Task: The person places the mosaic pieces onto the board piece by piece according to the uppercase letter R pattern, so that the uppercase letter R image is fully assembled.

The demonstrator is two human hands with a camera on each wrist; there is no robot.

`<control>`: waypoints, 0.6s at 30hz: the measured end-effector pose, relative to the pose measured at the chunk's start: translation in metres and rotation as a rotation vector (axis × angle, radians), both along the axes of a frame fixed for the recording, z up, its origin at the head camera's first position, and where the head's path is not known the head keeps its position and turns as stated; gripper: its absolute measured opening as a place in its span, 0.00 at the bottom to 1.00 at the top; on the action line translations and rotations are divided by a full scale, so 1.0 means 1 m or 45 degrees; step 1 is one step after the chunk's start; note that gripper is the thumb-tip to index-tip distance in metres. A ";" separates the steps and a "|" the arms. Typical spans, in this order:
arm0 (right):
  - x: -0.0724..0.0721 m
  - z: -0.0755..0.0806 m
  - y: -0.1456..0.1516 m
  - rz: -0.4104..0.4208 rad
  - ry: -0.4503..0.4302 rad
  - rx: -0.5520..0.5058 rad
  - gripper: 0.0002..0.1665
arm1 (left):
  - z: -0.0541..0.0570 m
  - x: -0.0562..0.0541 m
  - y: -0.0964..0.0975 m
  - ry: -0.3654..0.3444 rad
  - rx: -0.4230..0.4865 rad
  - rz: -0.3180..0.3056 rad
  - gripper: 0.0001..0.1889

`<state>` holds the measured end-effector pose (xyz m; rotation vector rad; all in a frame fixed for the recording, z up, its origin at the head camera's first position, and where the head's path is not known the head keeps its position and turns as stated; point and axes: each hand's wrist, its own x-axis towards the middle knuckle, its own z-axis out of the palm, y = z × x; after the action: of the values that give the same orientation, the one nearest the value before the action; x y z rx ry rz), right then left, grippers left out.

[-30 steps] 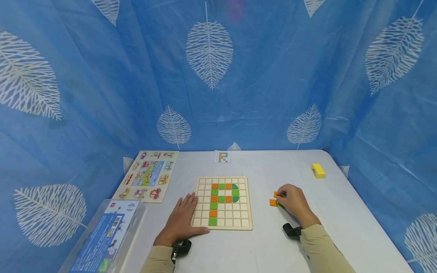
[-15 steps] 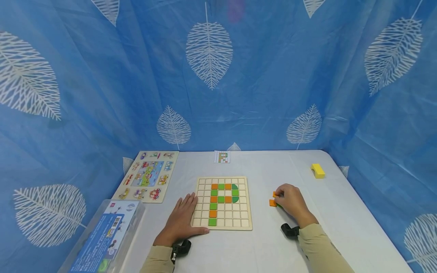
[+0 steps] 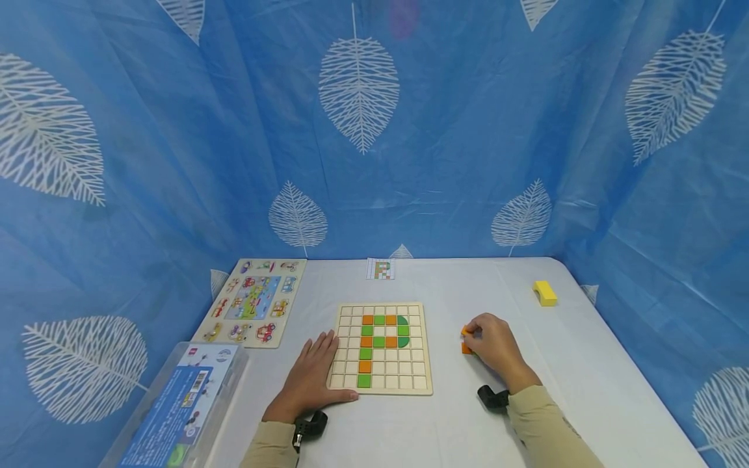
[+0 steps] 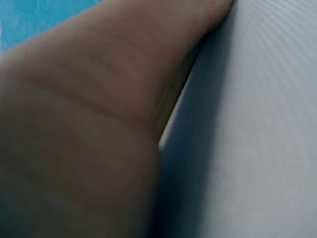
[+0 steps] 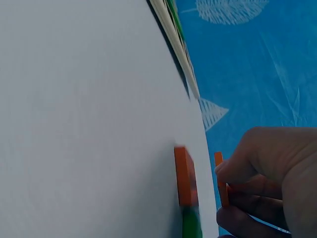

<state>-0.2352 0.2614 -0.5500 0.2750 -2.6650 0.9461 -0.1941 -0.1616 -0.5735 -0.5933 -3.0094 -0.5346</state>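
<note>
A square wooden grid board (image 3: 413,369) lies mid-table, with orange, green and dark green tiles in it forming a P. My left hand (image 3: 309,376) rests along its left edge, fingers straight, thumb at the near edge. To the board's right, my right hand (image 3: 496,346) pinches an orange square tile (image 5: 221,179) between thumb and fingers, lifted off the table. Just below it, another orange tile (image 5: 185,177) lies on the cloth, touching a green tile (image 5: 191,223). In the head view the hand hides that green tile. The left wrist view is mostly blurred hand.
Behind the board lies a small card (image 3: 381,268) with a printed P pattern. A picture puzzle board (image 3: 290,279) and a clear plastic box (image 3: 181,409) take up the left side. At the back right sits a yellow arch block (image 3: 545,293). Blue curtains (image 3: 433,130) enclose the table.
My right hand has shifted slightly left and raised one orange tile off the table. The green tile beneath has gone out of sight in the head view. My left hand stays put.
</note>
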 end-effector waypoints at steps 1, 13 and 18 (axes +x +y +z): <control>0.000 0.000 -0.003 0.009 0.008 -0.005 0.07 | 0.000 0.000 0.000 -0.001 0.001 0.000 0.71; 0.007 0.004 -0.043 0.130 0.001 -0.036 0.10 | 0.001 0.001 0.001 -0.009 0.005 0.007 0.72; 0.008 0.004 -0.058 0.181 0.020 -0.025 0.10 | 0.000 0.000 0.001 -0.005 -0.002 0.005 0.72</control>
<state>-0.2271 0.2036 -0.5463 0.4708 -2.6488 1.0063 -0.1938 -0.1610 -0.5736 -0.5865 -3.0146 -0.5342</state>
